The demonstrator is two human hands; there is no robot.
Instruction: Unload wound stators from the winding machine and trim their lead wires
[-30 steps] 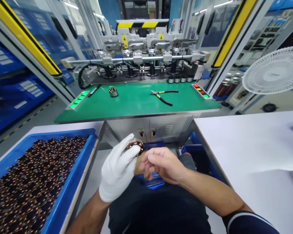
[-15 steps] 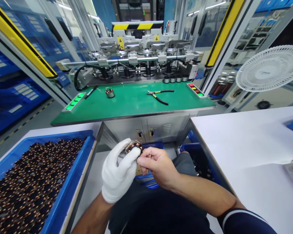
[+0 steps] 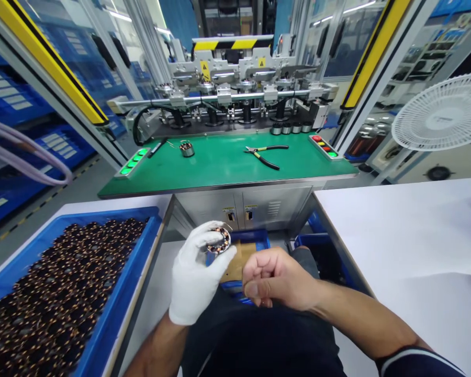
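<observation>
My left hand (image 3: 196,275), in a white glove, grips a ring-shaped motor stator (image 3: 224,242) with copper windings between thumb and fingers. Its open ring faces up, and a thin wire end sticks out at the top. Bare and apart from the stator, my right hand (image 3: 272,277) is to its lower right, thumb pressed against curled fingers. A tiny copper-coloured speck shows beneath these fingers, but what they pinch is too small to make out. On the green bench top (image 3: 220,170) beyond stand another wound stator (image 3: 187,150) and cutting pliers (image 3: 267,155) with black-and-yellow handles.
A blue tray (image 3: 151,222) full of wound stators lies on the left. Behind the bench top stands a winding machine (image 3: 227,94), with several metal cylinders (image 3: 291,128) at its right. Button boxes (image 3: 132,161) flank the bench. A white fan (image 3: 441,118) is at right.
My right hand has drawn away from the stator, down and right, with its fingers curled in. The stator is turned more face-up in my left hand. A pinkish loop has appeared at far left.
</observation>
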